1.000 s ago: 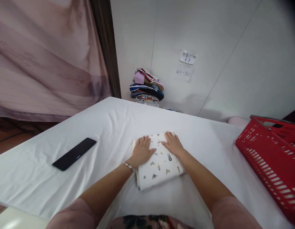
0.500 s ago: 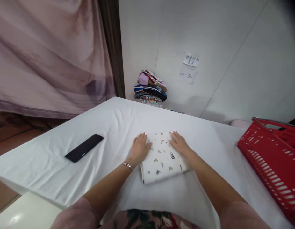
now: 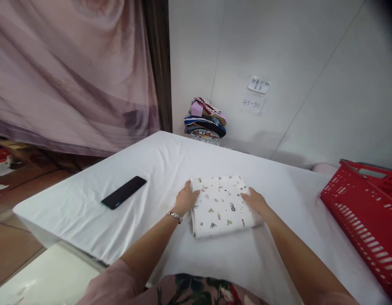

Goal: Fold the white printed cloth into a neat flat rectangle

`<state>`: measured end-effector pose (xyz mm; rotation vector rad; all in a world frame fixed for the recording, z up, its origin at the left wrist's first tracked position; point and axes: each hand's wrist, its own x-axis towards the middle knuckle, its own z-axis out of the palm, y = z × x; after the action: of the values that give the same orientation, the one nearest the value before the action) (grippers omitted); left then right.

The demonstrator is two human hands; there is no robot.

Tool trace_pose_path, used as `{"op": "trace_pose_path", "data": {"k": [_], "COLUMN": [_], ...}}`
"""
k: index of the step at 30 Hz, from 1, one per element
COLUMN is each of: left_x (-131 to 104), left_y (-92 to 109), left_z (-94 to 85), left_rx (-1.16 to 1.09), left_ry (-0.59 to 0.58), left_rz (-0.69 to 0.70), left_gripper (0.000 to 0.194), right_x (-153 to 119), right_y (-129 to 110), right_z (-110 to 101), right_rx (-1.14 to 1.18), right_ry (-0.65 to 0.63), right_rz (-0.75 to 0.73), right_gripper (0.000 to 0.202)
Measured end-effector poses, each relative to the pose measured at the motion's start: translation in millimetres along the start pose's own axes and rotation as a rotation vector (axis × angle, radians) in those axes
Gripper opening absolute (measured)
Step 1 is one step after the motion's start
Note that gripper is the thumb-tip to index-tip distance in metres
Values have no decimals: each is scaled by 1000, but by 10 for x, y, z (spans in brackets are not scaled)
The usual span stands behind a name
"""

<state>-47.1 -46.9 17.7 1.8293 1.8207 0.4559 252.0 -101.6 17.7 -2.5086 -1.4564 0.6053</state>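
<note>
A folded white cloth printed with small leaves and other little figures lies on the white-covered table. At its left edge is my left hand, thumb on top and the other fingers down along or under the side, mostly hidden. My right hand grips the opposite edge in the same way, its fingers largely out of sight under the cloth. Whether the cloth is lifted off the table cannot be made out.
A black phone lies on the tablecloth to the left. A red plastic basket stands at the right. Behind the table is a stack of folded fabrics by the wall, with paper notes above. A pink curtain hangs at left.
My hands have gone from lying flat on top of the cloth to holding its left and right edges. The camera view has shifted slightly.
</note>
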Motion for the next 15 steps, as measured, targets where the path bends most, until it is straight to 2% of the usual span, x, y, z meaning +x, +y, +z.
{"op": "trace_pose_path", "data": {"k": [7,9,12,15], "left_x": [595,687,651,489], "left_y": [101,100,33,-62], "left_z": [-121,-139,-126,-110], "left_rx": [-111,-123,-158,-177], "left_ry": [19,13,22,66], "left_rz": [29,9,-14,-6], "left_gripper": [67,64,53,39], "right_x": [-276,-353,-412,-421], "right_y": [-12,-12,-7,-8], "right_z": [129,165,186,180], "right_rx": [-16,-16,5,29], "right_ry": [17,17,24,23], "right_rz": [-25,-38,-32,-16], "right_gripper": [72,75,76,76]}}
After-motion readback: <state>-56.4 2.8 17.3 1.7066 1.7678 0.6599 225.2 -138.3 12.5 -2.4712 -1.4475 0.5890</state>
